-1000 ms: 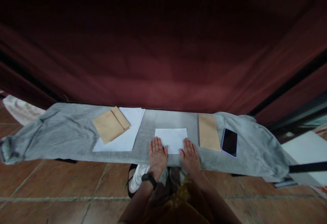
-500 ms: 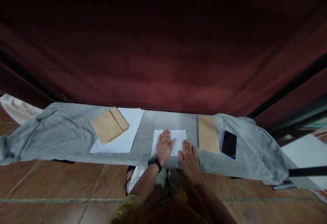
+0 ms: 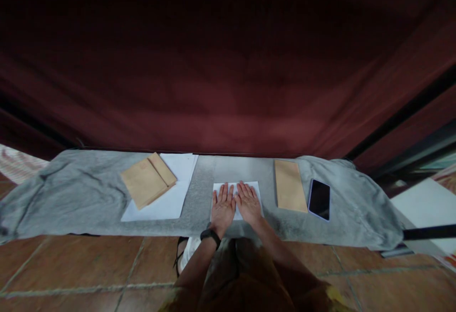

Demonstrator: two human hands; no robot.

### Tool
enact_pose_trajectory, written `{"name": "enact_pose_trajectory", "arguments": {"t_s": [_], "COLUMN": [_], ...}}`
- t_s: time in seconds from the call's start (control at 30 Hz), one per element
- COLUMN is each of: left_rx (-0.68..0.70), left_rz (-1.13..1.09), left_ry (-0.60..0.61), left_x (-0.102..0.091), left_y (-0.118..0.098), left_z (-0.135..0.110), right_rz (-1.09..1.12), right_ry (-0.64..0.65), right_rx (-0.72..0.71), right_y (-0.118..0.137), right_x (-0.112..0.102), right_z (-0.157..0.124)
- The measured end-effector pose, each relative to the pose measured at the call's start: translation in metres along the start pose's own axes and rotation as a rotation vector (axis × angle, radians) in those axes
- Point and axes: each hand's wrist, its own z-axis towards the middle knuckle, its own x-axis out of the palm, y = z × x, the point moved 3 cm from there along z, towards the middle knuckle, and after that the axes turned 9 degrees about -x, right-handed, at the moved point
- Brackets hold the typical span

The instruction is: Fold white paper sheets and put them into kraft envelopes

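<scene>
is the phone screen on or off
Off. The phone lies face up on the grey cloth, right of the brown envelope, and its screen is plain black with nothing lit.

The left hand and right hand cover most of the paper. An envelope hides part of the white sheets. The picture's left edge cuts off the grey cloth.

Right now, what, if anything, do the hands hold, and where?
Nothing gripped: left hand and right hand lie flat on top of the white paper.
</scene>
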Motion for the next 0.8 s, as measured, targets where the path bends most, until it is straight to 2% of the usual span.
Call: {"name": "enact_pose_trajectory", "arguments": {"t_s": [0.23, 0.53, 0.7, 0.8], "left_rx": [-0.016, 0.016, 0.015, 0.015], "left_rz": [0.000, 0.011, 0.046, 0.081], "left_ry": [-0.005, 0.014, 0.037, 0.060], "left_x": [-0.002, -0.013, -0.011, -0.008], "left_y": [-0.002, -0.006, -0.005, -0.003], "left_z": [0.000, -0.002, -0.002, -0.001], "right_rz": [-0.106, -0.145, -0.160, -0.115], "right_ry": [-0.135, -0.106, -0.119, -0.084], "right_rx": [0.082, 0.158, 0.244, 0.149], "right_y": [-0.030, -0.051, -0.040, -0.016], "right_x": [0.000, -0.015, -0.019, -0.014], "right_z": [-0.012, -0.026, -0.023, -0.020]}}
